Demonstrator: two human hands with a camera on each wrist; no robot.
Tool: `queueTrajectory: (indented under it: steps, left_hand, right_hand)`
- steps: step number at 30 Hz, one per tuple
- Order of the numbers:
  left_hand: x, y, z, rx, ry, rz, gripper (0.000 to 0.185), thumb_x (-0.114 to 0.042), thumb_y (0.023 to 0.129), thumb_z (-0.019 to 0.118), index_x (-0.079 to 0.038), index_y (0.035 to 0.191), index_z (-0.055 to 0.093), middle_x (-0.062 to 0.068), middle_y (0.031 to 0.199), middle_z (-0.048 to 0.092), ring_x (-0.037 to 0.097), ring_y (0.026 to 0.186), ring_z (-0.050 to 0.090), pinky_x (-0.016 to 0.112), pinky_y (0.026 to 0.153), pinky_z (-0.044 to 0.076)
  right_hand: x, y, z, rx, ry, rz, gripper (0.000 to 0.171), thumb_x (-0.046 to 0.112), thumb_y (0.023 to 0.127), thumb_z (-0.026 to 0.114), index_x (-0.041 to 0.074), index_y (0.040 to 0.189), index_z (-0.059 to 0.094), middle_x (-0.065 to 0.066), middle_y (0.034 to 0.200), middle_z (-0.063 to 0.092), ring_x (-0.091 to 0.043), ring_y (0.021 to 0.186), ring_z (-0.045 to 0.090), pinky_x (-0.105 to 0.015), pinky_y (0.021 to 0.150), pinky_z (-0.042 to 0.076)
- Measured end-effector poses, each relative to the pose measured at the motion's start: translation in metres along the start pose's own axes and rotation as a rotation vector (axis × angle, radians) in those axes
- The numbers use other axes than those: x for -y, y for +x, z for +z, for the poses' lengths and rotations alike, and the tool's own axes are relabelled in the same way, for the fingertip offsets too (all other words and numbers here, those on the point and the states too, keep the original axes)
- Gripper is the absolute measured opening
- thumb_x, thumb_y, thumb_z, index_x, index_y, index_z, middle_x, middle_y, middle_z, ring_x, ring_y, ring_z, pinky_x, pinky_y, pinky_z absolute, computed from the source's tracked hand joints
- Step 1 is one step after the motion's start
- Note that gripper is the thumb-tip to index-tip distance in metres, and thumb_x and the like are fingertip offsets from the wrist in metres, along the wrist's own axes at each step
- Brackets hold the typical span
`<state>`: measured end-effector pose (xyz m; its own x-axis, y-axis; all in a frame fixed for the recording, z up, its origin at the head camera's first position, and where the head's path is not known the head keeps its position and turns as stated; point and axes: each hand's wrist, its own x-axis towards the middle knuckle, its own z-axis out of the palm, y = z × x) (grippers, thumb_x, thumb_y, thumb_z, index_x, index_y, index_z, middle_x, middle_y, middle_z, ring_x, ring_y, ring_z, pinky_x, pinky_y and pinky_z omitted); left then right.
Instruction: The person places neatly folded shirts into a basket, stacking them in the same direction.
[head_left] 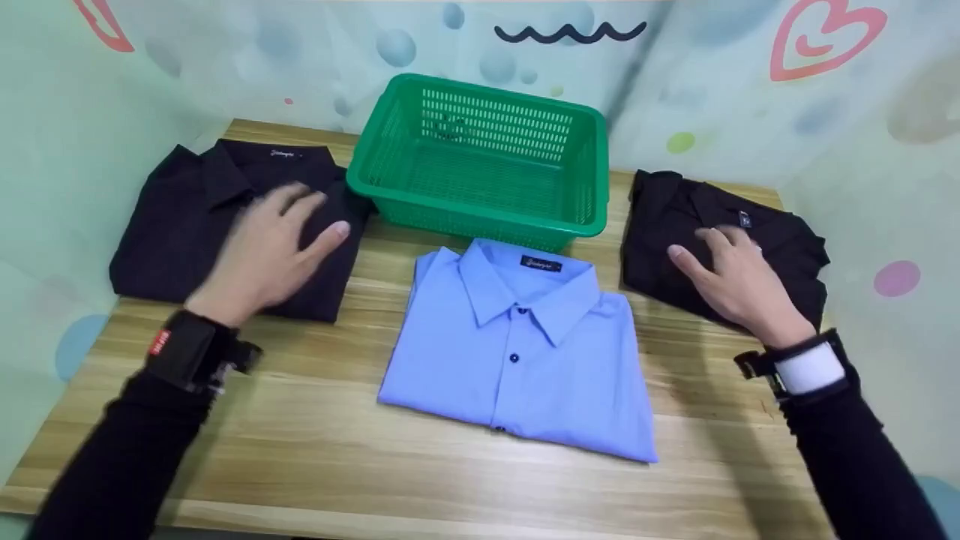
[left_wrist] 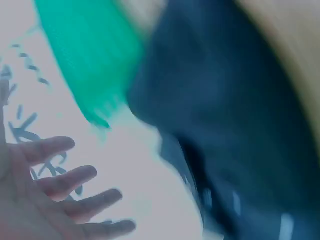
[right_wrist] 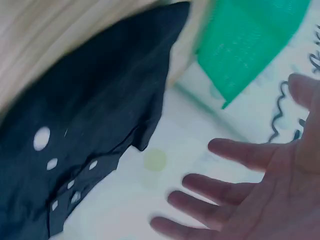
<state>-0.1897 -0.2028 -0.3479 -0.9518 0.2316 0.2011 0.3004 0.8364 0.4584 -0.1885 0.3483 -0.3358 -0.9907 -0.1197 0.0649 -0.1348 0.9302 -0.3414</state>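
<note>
Over the folded dark shirt (head_left: 172, 240) at the left hovers my left hand (head_left: 259, 251), blurred, its fingers spread. In the left wrist view the same hand (left_wrist: 55, 195) shows loose fingers and holds nothing, with the dark shirt (left_wrist: 225, 110) beside it. My right hand (head_left: 739, 281) is above a folded black shirt (head_left: 660, 232) at the right. The right wrist view shows this hand (right_wrist: 260, 190) with fingers apart and nothing in them, clear of the black shirt (right_wrist: 100, 100). Between the hands lies a folded light blue shirt (head_left: 570, 382), collar towards the back.
A green plastic basket (head_left: 480, 214) with slotted sides stands at the back middle, just behind the blue shirt. Wood-grain table (head_left: 360, 465) lies under everything. Patterned walls (head_left: 675, 67) close in the back and both sides.
</note>
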Motion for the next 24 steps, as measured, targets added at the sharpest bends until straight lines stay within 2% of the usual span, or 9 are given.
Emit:
queueTrajectory:
  steps: [2, 5, 8, 11, 16, 21, 24]
  left_hand:
    - [-0.012, -0.004, 0.012, -0.053, -0.177, 0.017, 0.061, -0.05, 0.102, 0.045, -0.001, 0.138, 0.053, 0.02, 0.143, 0.045, 0.039, 0.131, 0.039, 0.057, 0.109, 0.026]
    - [-0.031, -0.01, 0.035, -0.072, -0.409, 0.009, 0.049, -0.042, 0.103, 0.048, -0.003, 0.129, 0.061, 0.013, 0.131, 0.057, 0.028, 0.122, 0.05, 0.048, 0.105, 0.035]
    - [-0.05, -0.012, 0.055, -0.034, -0.525, -0.075, 0.048, -0.044, 0.103, 0.047, -0.006, 0.129, 0.061, 0.009, 0.129, 0.059, 0.024, 0.118, 0.053, 0.043, 0.102, 0.039]
    - [-0.062, -0.01, 0.07, 0.011, -0.591, -0.178, 0.049, -0.045, 0.103, 0.047, -0.007, 0.133, 0.057, 0.009, 0.131, 0.057, 0.025, 0.12, 0.052, 0.04, 0.101, 0.041]
    - [-0.065, -0.007, 0.085, 0.049, -0.728, -0.324, 0.054, -0.038, 0.104, 0.047, 0.001, 0.142, 0.045, 0.015, 0.142, 0.047, 0.027, 0.131, 0.042, 0.039, 0.107, 0.035]
    - [-0.062, -0.01, 0.087, 0.103, -1.08, -0.47, 0.058, -0.027, 0.104, 0.043, 0.006, 0.149, 0.029, 0.021, 0.151, 0.033, 0.032, 0.135, 0.036, 0.043, 0.107, 0.036]
    - [-0.058, -0.016, 0.087, 0.129, -1.256, -0.513, 0.06, -0.025, 0.105, 0.041, 0.006, 0.152, 0.019, 0.025, 0.152, 0.029, 0.035, 0.137, 0.035, 0.043, 0.107, 0.037]
  right_hand:
    - [0.003, -0.007, 0.001, -0.002, 0.104, 0.008, 0.071, 0.057, 0.099, 0.046, -0.005, 0.132, 0.054, -0.028, 0.13, 0.053, -0.046, 0.119, 0.048, -0.061, 0.097, 0.036]
    - [0.007, -0.017, 0.008, 0.03, 0.261, 0.064, 0.062, 0.056, 0.098, 0.05, 0.001, 0.125, 0.061, -0.019, 0.116, 0.064, -0.034, 0.103, 0.06, -0.047, 0.088, 0.048]
    - [0.009, -0.026, 0.017, 0.102, 0.461, 0.134, 0.06, 0.051, 0.099, 0.052, -0.001, 0.127, 0.059, -0.019, 0.117, 0.064, -0.031, 0.103, 0.062, -0.038, 0.085, 0.053]
    - [0.008, -0.032, 0.027, 0.168, 0.701, 0.211, 0.058, 0.044, 0.1, 0.055, -0.006, 0.13, 0.052, -0.022, 0.12, 0.06, -0.031, 0.107, 0.061, -0.039, 0.087, 0.054]
    - [0.0, -0.039, 0.04, 0.264, 0.977, 0.292, 0.06, 0.037, 0.1, 0.058, -0.011, 0.133, 0.041, -0.028, 0.123, 0.057, -0.036, 0.11, 0.061, -0.05, 0.092, 0.05]
    - [-0.01, -0.043, 0.049, 0.382, 1.209, 0.315, 0.057, 0.029, 0.104, 0.054, -0.012, 0.139, 0.034, -0.032, 0.133, 0.05, -0.04, 0.12, 0.054, -0.055, 0.097, 0.044]
    - [-0.016, -0.044, 0.05, 0.45, 1.338, 0.311, 0.05, 0.023, 0.106, 0.048, -0.012, 0.139, 0.035, -0.032, 0.135, 0.049, -0.043, 0.124, 0.05, -0.058, 0.099, 0.04]
